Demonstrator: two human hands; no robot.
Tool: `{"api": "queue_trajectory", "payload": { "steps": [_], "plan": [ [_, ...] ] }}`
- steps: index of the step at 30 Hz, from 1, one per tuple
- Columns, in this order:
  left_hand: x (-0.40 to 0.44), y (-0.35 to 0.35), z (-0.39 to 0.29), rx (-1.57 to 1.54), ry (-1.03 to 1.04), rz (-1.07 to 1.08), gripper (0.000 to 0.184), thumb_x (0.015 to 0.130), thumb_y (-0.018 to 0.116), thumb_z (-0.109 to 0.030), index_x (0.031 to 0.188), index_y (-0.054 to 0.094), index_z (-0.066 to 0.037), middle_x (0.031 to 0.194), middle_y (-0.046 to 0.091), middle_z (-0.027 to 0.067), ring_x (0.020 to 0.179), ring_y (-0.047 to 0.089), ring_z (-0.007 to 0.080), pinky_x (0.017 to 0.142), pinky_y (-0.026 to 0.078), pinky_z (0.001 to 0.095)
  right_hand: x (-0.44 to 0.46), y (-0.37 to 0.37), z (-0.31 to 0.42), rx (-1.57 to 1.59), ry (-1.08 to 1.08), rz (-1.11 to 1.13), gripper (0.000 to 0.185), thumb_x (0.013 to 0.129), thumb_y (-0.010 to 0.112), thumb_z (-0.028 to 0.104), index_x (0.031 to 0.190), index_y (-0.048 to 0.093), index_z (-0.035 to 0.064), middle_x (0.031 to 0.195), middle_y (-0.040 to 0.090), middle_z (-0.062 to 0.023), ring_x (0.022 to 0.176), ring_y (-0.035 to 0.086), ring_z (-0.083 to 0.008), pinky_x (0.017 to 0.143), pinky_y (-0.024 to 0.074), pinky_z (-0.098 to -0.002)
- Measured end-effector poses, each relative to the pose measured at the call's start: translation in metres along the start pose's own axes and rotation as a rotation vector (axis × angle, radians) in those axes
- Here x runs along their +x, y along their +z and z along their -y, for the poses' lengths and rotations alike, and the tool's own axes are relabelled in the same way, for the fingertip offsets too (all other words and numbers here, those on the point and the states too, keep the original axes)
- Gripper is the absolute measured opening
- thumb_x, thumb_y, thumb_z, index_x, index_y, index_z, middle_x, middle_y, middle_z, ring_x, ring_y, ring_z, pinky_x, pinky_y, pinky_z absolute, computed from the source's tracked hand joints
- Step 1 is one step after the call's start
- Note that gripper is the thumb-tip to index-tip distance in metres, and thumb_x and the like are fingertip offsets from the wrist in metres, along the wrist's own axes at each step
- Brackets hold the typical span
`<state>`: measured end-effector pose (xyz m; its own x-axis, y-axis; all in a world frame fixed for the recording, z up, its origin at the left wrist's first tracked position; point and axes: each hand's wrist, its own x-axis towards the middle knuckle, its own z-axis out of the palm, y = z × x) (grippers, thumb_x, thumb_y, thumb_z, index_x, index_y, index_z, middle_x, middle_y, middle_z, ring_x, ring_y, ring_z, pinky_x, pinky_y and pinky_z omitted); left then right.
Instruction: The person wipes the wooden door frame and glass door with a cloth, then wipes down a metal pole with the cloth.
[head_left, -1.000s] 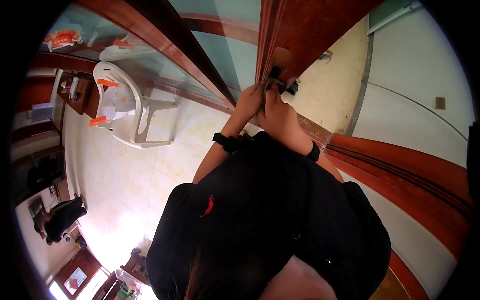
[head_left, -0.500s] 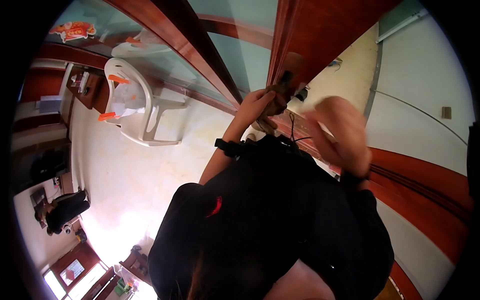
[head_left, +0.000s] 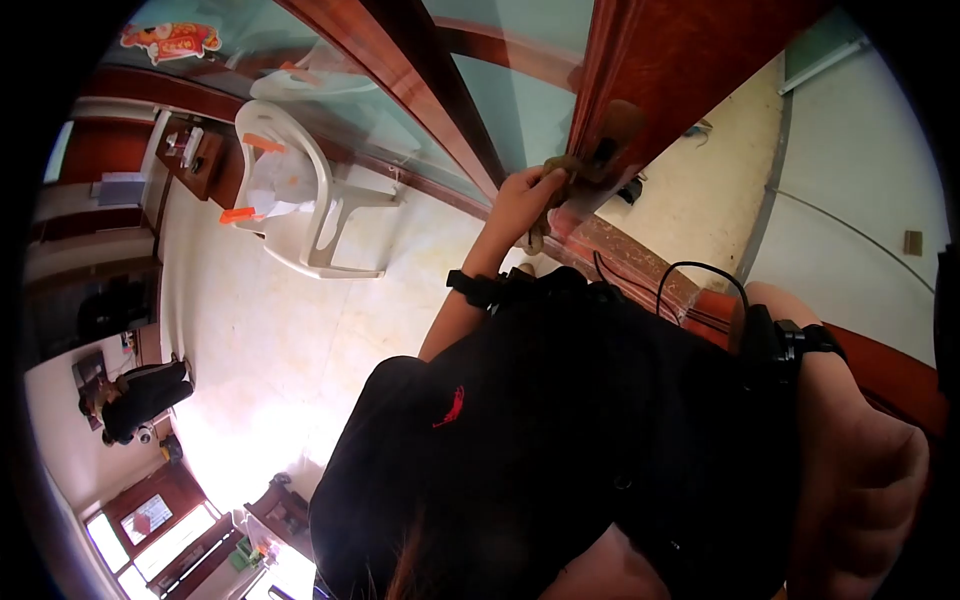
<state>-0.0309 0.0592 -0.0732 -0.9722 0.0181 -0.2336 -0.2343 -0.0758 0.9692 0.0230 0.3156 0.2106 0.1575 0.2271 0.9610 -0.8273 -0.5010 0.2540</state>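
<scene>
My left hand (head_left: 528, 200) is closed round a brownish, curved door handle (head_left: 533, 238) beside the lock plate (head_left: 616, 130) of a dark red wooden door (head_left: 665, 75). The thumb lies over the top of the handle, and my fingers hide part of it. My right arm is bent at the right, with a black strap and device on its wrist. Only part of my right hand (head_left: 768, 298) shows beside the device, and its fingers are hidden. A thin black cable (head_left: 705, 266) loops between the device and my dark shirt.
At the left stands a white plastic chair (head_left: 325, 225) with orange-marked plastic on it. Glass panels (head_left: 525, 115) in wooden frames rise ahead. A stone threshold (head_left: 640, 255) crosses the doorway. Another person (head_left: 145, 400) in dark clothes is far off at the lower left.
My right hand has drawn back from near the door handle to the right side of my body. My left hand stays at the handle. The view has shifted slightly.
</scene>
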Motion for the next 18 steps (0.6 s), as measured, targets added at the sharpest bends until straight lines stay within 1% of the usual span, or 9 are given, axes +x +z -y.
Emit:
{"api": "queue_trajectory", "payload": {
  "steps": [1,3,6,9,10,12,13,15,18],
  "plan": [
    [-0.001,-0.001,-0.002,0.032,0.025,-0.016,0.032,0.091,0.053,-0.03,0.089,0.061,0.001,0.069,0.056,0.0005,0.063,0.049,0.0074,0.057,0.041,0.0238,0.013,0.005,-0.002,-0.046,0.161,0.12,0.018,0.085,0.055,0.03,0.074,0.057,0.016,0.062,0.045,0.0062,0.049,0.042,-0.0068,0.045,0.0329,-0.0223],
    [-0.004,-0.001,-0.008,0.066,0.05,-0.033,0.032,0.091,0.053,-0.029,0.091,0.061,0.002,0.071,0.057,0.0008,0.066,0.05,0.0075,0.06,0.042,0.0236,0.021,0.012,0.004,-0.092,0.322,0.238,0.019,0.089,0.044,0.025,0.076,0.053,0.0142,0.058,0.036,0.008,0.046,0.035,-0.0036,0.042,0.0277,-0.0202],
    [-0.005,0.0,-0.01,-0.015,0.03,-0.025,0.032,0.091,0.054,-0.028,0.091,0.062,0.002,0.073,0.058,0.0003,0.067,0.051,0.007,0.062,0.042,0.0227,0.017,0.015,0.018,-0.352,0.306,0.184,0.025,0.089,0.044,0.026,0.066,0.045,0.0143,0.056,0.035,0.0078,0.044,0.033,-0.0043,0.041,0.0274,-0.0197],
    [-0.003,-0.002,-0.005,0.066,0.042,-0.025,0.031,0.091,0.054,-0.028,0.093,0.062,0.002,0.075,0.059,0.0001,0.068,0.052,0.0072,0.063,0.044,0.0229,0.02,0.007,0.025,-0.294,0.228,0.146,0.027,0.089,0.042,0.028,0.066,0.043,0.0132,0.054,0.034,0.0058,0.043,0.034,-0.0065,0.042,0.0301,-0.0212],
    [-0.006,0.001,-0.011,0.057,0.043,-0.017,0.032,0.091,0.053,-0.028,0.093,0.062,0.002,0.076,0.059,0.0005,0.068,0.052,0.0073,0.064,0.044,0.0231,0.034,0.006,0.032,-0.513,0.338,0.339,0.028,0.09,0.038,0.026,0.066,0.042,0.0126,0.054,0.033,0.0042,0.043,0.035,-0.0082,0.042,0.0321,-0.0223],
    [-0.009,0.003,-0.015,0.047,0.043,-0.014,0.032,0.091,0.053,-0.028,0.093,0.062,0.002,0.076,0.06,0.0009,0.069,0.052,0.0074,0.066,0.045,0.0232,0.038,0.006,0.032,-0.727,0.447,0.534,0.03,0.091,0.034,0.025,0.066,0.04,0.0119,0.054,0.032,0.0026,0.043,0.036,-0.0098,0.043,0.0341,-0.0234],
    [-0.01,0.004,-0.016,0.053,0.044,-0.008,0.032,0.091,0.053,-0.029,0.093,0.062,0.002,0.076,0.06,0.0012,0.068,0.053,0.0075,0.064,0.045,0.0235,0.032,0.007,0.023,-0.74,0.259,0.455,0.03,0.092,0.031,0.023,0.067,0.04,0.0103,0.054,0.032,0.0013,0.043,0.037,-0.0112,0.043,0.0361,-0.0248],
    [-0.007,0.004,-0.012,0.061,0.047,-0.009,0.032,0.091,0.053,-0.029,0.093,0.062,0.002,0.075,0.059,0.0015,0.068,0.053,0.0076,0.062,0.046,0.0238,0.026,0.009,0.021,-0.742,0.071,0.37,0.031,0.093,0.027,0.021,0.068,0.039,0.0087,0.054,0.032,0.0001,0.043,0.038,-0.0127,0.044,0.038,-0.0261],
    [-0.005,0.002,-0.003,-0.006,0.013,0.014,0.032,0.091,0.053,-0.03,0.089,0.061,0.001,0.073,0.058,0.0013,0.065,0.054,0.008,0.056,0.046,0.0239,0.027,0.006,0.03,-0.923,0.079,0.235,0.032,0.094,0.023,0.02,0.07,0.039,0.006,0.055,0.035,-0.0007,0.043,0.04,-0.0138,0.043,0.0405,-0.0259]
  ]
}}
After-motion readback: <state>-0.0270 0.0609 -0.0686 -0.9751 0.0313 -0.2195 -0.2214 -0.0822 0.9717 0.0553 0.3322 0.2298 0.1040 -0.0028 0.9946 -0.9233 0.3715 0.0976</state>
